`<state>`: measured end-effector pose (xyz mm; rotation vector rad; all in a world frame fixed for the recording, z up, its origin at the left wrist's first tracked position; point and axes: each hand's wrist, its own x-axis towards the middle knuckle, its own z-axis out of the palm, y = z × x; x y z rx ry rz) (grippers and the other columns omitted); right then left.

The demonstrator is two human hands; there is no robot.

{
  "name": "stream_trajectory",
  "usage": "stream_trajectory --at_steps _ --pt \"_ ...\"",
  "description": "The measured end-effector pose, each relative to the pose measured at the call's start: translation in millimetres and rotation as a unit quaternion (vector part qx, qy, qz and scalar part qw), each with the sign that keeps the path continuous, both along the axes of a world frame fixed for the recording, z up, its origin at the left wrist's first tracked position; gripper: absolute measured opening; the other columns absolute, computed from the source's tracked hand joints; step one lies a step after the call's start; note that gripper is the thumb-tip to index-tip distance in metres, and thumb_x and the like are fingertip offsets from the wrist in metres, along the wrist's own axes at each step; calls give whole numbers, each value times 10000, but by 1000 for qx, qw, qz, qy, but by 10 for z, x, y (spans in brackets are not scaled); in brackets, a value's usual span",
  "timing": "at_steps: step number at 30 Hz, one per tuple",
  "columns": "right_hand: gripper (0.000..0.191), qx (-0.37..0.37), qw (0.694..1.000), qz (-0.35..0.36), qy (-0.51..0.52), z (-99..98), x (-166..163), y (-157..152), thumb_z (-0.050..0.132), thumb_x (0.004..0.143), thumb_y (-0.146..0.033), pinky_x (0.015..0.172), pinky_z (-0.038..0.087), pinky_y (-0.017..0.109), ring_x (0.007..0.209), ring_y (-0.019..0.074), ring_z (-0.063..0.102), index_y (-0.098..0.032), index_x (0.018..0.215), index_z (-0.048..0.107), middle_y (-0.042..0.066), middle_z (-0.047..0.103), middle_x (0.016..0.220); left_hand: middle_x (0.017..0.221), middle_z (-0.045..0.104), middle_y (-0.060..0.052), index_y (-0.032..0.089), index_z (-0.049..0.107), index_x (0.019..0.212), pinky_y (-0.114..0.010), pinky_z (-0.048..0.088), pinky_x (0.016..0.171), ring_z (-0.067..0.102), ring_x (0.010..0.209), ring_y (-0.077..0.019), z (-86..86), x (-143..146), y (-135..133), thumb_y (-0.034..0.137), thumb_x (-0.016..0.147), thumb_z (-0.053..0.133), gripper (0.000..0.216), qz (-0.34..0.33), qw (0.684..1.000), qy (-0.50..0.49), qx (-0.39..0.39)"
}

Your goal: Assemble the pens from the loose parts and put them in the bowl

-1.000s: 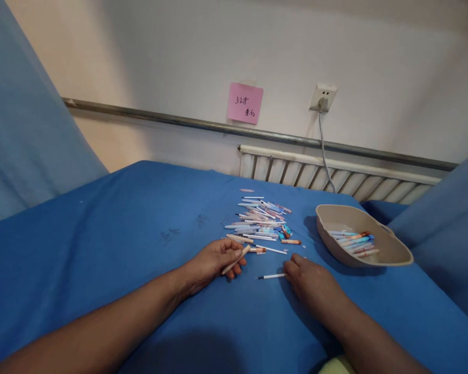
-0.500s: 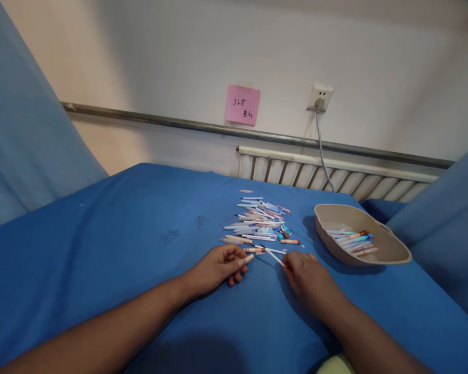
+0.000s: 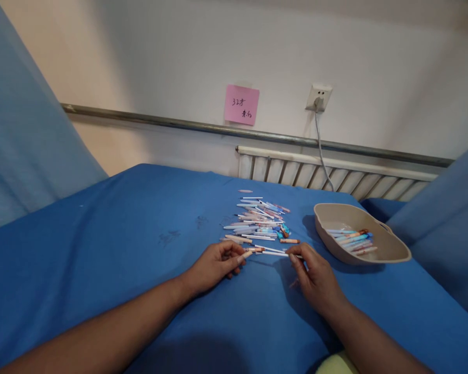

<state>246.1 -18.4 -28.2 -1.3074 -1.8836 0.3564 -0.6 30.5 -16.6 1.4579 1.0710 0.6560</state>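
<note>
My left hand is closed round a short cream pen barrel, whose end pokes out past the thumb toward the right. Between thumb and fingers, my right hand pinches a white pen refill. The refill lies nearly level, its far end close to the barrel; whether they touch I cannot tell. Just beyond my hands are loose pen parts: an orange-brown piece, an orange barrel and a pile of barrels and white refills.
At the right stands a beige basin with several pens inside. A blue cloth covers the table. Behind it are a radiator, a metal rail and a plugged-in cable. Blue curtains hang at both sides.
My right hand has turned and risen slightly, bringing the refill from a slant to nearly level. My left hand has shifted only slightly and keeps its hold on the barrel.
</note>
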Motion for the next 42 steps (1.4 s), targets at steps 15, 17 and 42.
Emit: stream_trajectory --at_steps 15,17,42 --pt "171 -39 997 58 17 9 -30 -8 396 932 -252 669 465 283 747 167 561 -210 882 554 36 586 822 681 583 17 157 668 811 -207 404 574 501 616 -114 80 15 -47 387 750 662 239 -49 997 24 56" --pt "180 -55 995 73 26 25 -36 -19 400 932 -262 642 474 273 743 168 568 -213 883 566 38 587 824 735 613 6 166 681 842 -216 423 628 537 686 -133 97 -1 -66 368 762 650 220 -64 995 29 70" --pt "287 -64 979 190 -27 235 -222 -282 457 894 -183 878 466 325 1023 196 549 -228 1178 469 83 572 1109 787 668 -9 177 676 897 -218 438 647 580 724 -141 196 63 -281 368 823 604 217 -149 985 38 82"
